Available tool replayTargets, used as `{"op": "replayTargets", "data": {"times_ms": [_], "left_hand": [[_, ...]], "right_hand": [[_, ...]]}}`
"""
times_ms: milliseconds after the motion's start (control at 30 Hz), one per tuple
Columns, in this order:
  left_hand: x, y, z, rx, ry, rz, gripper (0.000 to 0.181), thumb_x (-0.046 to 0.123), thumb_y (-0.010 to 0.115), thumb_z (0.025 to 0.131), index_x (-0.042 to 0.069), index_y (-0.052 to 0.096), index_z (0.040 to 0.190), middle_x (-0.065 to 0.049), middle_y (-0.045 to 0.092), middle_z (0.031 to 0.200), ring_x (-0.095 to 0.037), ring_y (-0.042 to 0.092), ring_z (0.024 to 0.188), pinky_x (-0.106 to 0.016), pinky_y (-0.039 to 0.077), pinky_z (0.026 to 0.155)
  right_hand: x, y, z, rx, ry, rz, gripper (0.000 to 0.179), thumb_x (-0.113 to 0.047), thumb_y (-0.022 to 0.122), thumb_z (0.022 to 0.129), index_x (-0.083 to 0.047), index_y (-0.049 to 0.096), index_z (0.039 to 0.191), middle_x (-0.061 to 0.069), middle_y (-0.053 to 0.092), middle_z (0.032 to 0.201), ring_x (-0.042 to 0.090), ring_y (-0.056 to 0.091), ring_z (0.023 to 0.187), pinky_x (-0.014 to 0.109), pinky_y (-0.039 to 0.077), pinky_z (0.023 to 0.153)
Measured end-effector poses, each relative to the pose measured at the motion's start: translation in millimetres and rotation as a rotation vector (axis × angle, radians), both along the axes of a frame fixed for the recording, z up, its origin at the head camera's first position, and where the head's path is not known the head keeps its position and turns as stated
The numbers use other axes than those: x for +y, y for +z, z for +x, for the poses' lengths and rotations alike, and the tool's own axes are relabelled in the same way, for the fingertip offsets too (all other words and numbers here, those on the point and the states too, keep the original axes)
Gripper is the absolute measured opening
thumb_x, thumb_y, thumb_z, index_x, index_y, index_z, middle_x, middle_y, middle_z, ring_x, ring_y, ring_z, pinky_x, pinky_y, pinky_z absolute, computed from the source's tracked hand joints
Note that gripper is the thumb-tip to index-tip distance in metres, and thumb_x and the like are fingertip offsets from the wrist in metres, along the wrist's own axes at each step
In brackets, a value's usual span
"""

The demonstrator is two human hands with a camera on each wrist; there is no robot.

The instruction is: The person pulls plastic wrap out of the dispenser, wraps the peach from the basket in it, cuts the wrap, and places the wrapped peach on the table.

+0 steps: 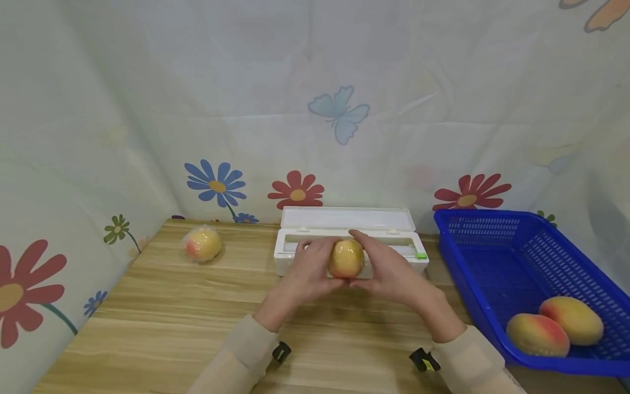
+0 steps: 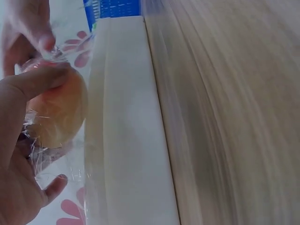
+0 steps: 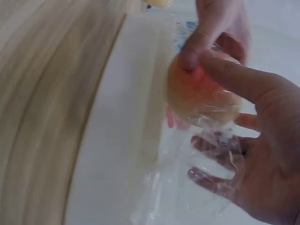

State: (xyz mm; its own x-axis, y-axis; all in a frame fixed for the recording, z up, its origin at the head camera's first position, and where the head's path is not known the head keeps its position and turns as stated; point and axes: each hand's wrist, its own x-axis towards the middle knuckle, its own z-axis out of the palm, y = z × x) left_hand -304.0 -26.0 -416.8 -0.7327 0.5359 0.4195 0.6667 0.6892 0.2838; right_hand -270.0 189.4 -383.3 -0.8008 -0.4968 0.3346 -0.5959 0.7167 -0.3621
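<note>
A yellow-red mango (image 1: 346, 259) is held up between both hands, over the front of a white cling film dispenser (image 1: 301, 257) whose lid stands raised. My left hand (image 1: 311, 268) grips it from the left, thumb across its near side. From the other side my right hand (image 1: 391, 271) grips it too, its thumb meeting the left thumb on the reddish part. Clear cling film (image 3: 211, 126) lies wrinkled over the fruit, and a loose stretch hangs across the right fingers. In the left wrist view more film (image 2: 44, 157) bunches under the mango (image 2: 61, 108).
On the table's left stands another mango (image 1: 203, 244) wrapped in film. A blue plastic basket (image 1: 472, 290) sits at the right with two bare mangoes (image 1: 537, 335) inside. A flower-print curtain (image 1: 246, 109) hangs behind the wooden table (image 1: 197, 312).
</note>
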Motion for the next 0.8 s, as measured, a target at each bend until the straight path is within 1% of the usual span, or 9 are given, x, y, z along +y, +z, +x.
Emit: {"op": "replayTargets", "data": {"times_ms": [100,167,200,267,367,467,600,700,800], "left_hand": [[-0.2,-0.5,-1.0,-0.051,0.025,0.034,0.082,0.043,0.091,0.075,0.010,0.050,0.138,-0.003,0.064,0.125,-0.020,0.059,0.118,-0.050,0.037,0.107],[-0.3,-1.1,-1.6,-0.085,0.033,0.074,0.081,0.043,0.091,0.075,0.011,0.050,0.137,-0.002,0.065,0.123,-0.019,0.060,0.115,-0.049,0.037,0.107],[-0.6,-1.4,-1.7,-0.100,0.036,0.089,0.081,0.044,0.091,0.075,0.011,0.049,0.136,-0.002,0.065,0.122,-0.019,0.060,0.114,-0.048,0.037,0.107],[-1.2,-1.9,-2.1,-0.118,0.036,0.116,0.081,0.044,0.091,0.075,0.010,0.050,0.136,-0.003,0.065,0.121,-0.019,0.061,0.112,-0.046,0.039,0.107],[-2.3,-2.0,-2.7,-0.135,0.037,0.151,0.080,0.042,0.092,0.075,0.009,0.050,0.135,-0.003,0.066,0.119,-0.020,0.062,0.108,-0.044,0.045,0.103],[-2.3,-1.8,-3.5,-0.160,0.030,0.176,0.080,0.042,0.091,0.075,0.009,0.050,0.135,-0.003,0.066,0.118,-0.019,0.062,0.106,-0.041,0.051,0.098],[-2.5,-1.6,-6.4,-0.207,0.025,0.204,0.078,0.042,0.090,0.077,0.010,0.049,0.136,-0.001,0.065,0.117,-0.017,0.062,0.103,-0.036,0.054,0.093],[-3.2,0.4,-8.4,-0.243,0.030,0.223,0.079,0.041,0.090,0.078,0.009,0.048,0.138,-0.002,0.064,0.118,-0.017,0.062,0.103,-0.035,0.054,0.092],[-3.4,3.4,-9.1,-0.279,0.040,0.233,0.081,0.041,0.089,0.079,0.009,0.046,0.140,-0.003,0.064,0.120,-0.018,0.062,0.105,-0.037,0.054,0.093]], "right_hand": [[10.6,5.4,9.2,-0.055,-0.097,0.067,0.110,-0.017,0.096,0.071,-0.004,0.031,0.158,0.027,0.042,0.153,0.046,0.046,0.136,0.060,0.041,0.106],[19.5,5.8,13.9,-0.076,-0.189,0.104,0.108,-0.016,0.095,0.071,-0.001,0.032,0.157,0.030,0.041,0.152,0.050,0.044,0.135,0.063,0.040,0.106],[23.6,4.6,15.2,-0.075,-0.234,0.107,0.103,-0.014,0.094,0.072,0.003,0.033,0.154,0.032,0.043,0.149,0.051,0.045,0.133,0.064,0.040,0.106],[30.0,1.5,16.5,-0.083,-0.323,0.080,0.095,-0.012,0.093,0.074,0.008,0.038,0.148,0.034,0.048,0.143,0.051,0.048,0.128,0.064,0.041,0.104],[35.7,-3.4,15.1,-0.071,-0.401,0.033,0.082,-0.011,0.092,0.076,0.011,0.046,0.140,0.032,0.055,0.133,0.049,0.055,0.119,0.062,0.045,0.100],[42.4,-5.7,14.8,-0.077,-0.404,0.062,0.081,-0.013,0.093,0.074,0.011,0.050,0.138,0.033,0.055,0.134,0.050,0.053,0.122,0.063,0.043,0.102],[49.8,-8.4,15.2,-0.098,-0.407,0.111,0.088,-0.013,0.094,0.072,0.014,0.047,0.141,0.037,0.048,0.142,0.055,0.043,0.131,0.066,0.036,0.107],[52.3,-11.5,12.3,-0.108,-0.440,0.089,0.087,-0.010,0.092,0.075,0.015,0.044,0.143,0.040,0.044,0.143,0.057,0.039,0.134,0.067,0.033,0.108],[54.7,-16.5,7.5,-0.109,-0.455,0.044,0.082,-0.007,0.088,0.078,0.014,0.044,0.143,0.040,0.045,0.141,0.057,0.043,0.130,0.068,0.035,0.107]]}}
